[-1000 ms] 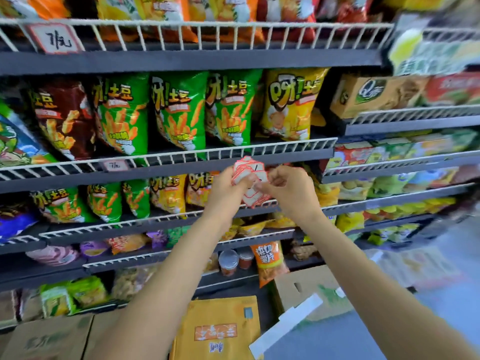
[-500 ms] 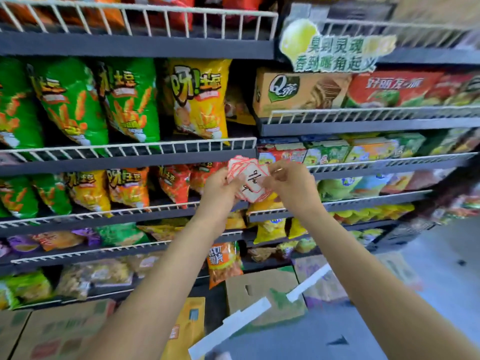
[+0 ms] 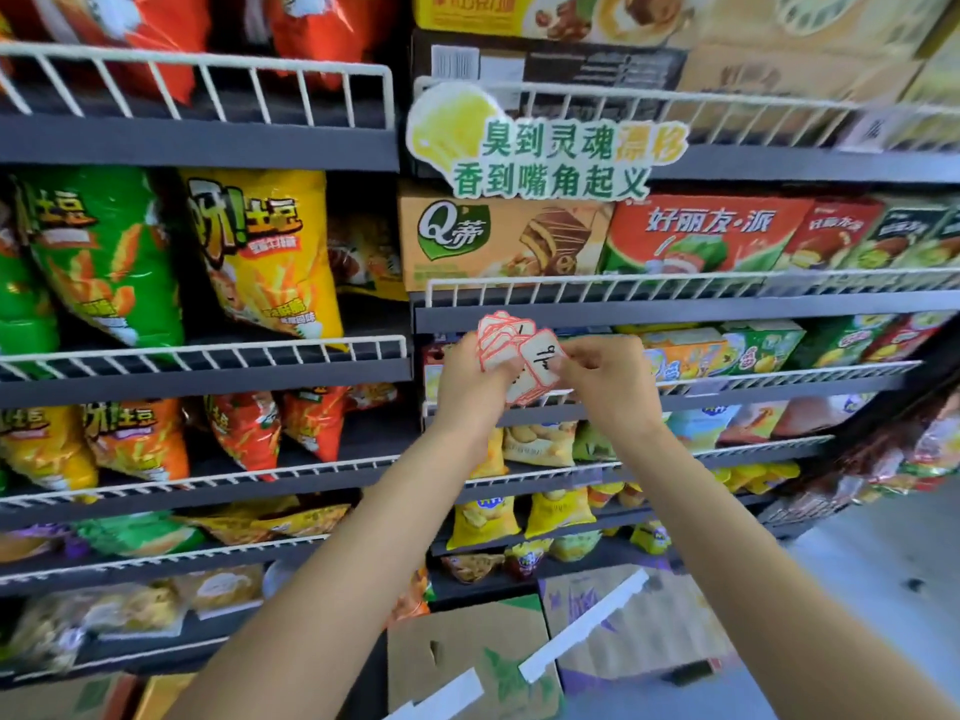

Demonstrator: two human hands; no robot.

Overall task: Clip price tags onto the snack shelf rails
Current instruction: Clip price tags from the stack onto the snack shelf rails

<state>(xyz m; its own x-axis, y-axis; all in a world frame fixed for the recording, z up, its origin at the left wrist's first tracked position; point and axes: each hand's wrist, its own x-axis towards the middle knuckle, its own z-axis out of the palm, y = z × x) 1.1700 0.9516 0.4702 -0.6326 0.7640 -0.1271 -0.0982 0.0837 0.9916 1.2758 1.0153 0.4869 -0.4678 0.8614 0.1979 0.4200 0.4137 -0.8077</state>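
Observation:
My left hand (image 3: 470,387) holds a fanned stack of white price tags (image 3: 501,335) with red borders, raised in front of the shelves. My right hand (image 3: 602,379) pinches the front tag (image 3: 540,358), which bears a handwritten number, at its right edge. Both hands meet just below the white wire rail (image 3: 675,283) of the shelf with boxed snacks, and in front of the lower wire rail (image 3: 779,374). A tag (image 3: 872,129) hangs on the upper right rail.
Chip bags (image 3: 260,252) fill the left shelves behind wire rails (image 3: 208,350). Boxed cakes (image 3: 504,241) stand on the right shelf under a green and yellow sign (image 3: 545,148). Cardboard boxes (image 3: 467,662) lie on the floor below, with grey floor (image 3: 857,589) at the right.
The view has shifted right along the shelves, from the chip bags to the boxed snacks. My hands keep the tag stack, and the right hand has drawn one tag out to the front.

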